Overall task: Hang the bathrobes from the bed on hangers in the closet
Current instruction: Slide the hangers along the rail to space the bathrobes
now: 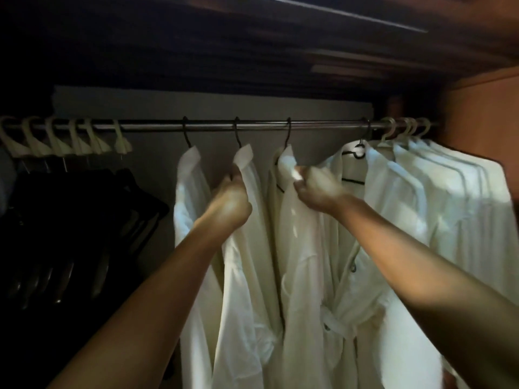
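My left hand (pixel 231 199) reaches up, its fingers curled round the collar edge of the second bathrobe (pixel 247 248). My right hand (pixel 316 192) pinches the collar of the third bathrobe (pixel 297 248), just beside it. Both robes hang from the closet rail (pixel 157 127) on thin black hangers (pixel 238 133), straight ahead of me and a little above my hands.

The leftmost bathrobe (pixel 188 197) hangs close on my left, touching my left forearm. The fourth bathrobe (pixel 351 248) sits under my right arm, its belt (pixel 334 324) knotted. White garments (pixel 449 192) on cream hangers (pixel 404 130) are packed at the rail's right end, and more cream hangers (pixel 64 136) are bunched at the far left, above dark shapes too dim to make out. The robes are white, thin and creased.
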Demonstrator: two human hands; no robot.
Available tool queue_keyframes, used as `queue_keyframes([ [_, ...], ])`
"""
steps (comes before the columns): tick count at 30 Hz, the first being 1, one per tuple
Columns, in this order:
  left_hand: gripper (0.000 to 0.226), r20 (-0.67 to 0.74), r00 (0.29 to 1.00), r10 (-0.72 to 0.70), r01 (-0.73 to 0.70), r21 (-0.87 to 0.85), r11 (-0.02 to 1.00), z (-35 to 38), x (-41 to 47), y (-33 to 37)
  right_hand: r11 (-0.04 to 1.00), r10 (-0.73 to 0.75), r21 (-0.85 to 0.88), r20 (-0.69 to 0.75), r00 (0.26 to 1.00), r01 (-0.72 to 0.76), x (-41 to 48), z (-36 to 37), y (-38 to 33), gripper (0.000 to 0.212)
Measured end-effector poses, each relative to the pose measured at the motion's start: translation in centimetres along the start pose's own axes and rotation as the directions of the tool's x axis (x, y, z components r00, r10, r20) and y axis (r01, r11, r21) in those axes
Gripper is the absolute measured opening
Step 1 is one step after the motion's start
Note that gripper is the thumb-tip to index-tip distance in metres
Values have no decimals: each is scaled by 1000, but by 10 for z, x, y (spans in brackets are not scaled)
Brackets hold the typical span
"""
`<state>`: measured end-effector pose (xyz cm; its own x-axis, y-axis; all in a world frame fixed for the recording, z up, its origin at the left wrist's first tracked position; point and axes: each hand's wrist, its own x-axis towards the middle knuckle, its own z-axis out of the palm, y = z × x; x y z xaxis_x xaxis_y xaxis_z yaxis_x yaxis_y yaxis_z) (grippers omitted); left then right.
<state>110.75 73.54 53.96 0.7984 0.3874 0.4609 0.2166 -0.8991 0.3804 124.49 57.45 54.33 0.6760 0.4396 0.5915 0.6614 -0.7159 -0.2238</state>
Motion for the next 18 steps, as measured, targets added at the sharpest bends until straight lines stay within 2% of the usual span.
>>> queue_keyframes([
  [4, 86, 3, 1000, 3, -3, 75, 997, 3, 3, 13, 997, -74, 18, 44, 996, 73, -2, -7, -5, 19],
  [7, 83, -39, 999, -37, 42, 123, 991, 4, 2, 21, 990, -94, 111, 82, 992, 84, 0, -19, 12, 34],
  [9, 77, -226, 972, 64, -22, 186, 982, 8, -1, 31, 996, -13, 90, 70, 997, 6, 4, -33, 42, 50],
  [11, 69, -422, 880, 217, -173, 139, 975, 16, -4, 48, 993, 106, -35, -78, 991, -109, 13, -46, 83, 50],
  [12, 68, -457, 862, 219, -211, 69, 975, 22, -3, 60, 976, 177, -97, -167, 970, -195, 17, -52, 109, 48],
  [13, 70, -423, 892, 157, -188, -33, 982, 27, 0, 70, 947, 250, -143, -234, 940, -288, 17, -60, 132, 50],
  [14, 76, -304, 951, 58, -103, -135, 985, 32, 6, 79, 916, 323, -162, -244, 914, -367, 19, -65, 155, 55],
  [15, 79, -140, 989, -37, 9, -191, 982, 37, 12, 85, 895, 382, -170, -189, 904, -414, 17, -68, 172, 57],
  [16, 75, 2, 995, -101, 100, -199, 975, 44, 17, 89, 889, 395, -204, -109, 912, -409, 15, -68, 186, 54],
  [17, 65, 85, 986, -140, 155, -199, 968, 51, 20, 91, 897, 380, -224, -48, 924, -381, 13, -66, 192, 46],
  [18, 54, 98, 983, -157, 174, -201, 964, 58, 22, 91, 906, 355, -246, -2, 935, -344, 15, -60, 199, 38],
])
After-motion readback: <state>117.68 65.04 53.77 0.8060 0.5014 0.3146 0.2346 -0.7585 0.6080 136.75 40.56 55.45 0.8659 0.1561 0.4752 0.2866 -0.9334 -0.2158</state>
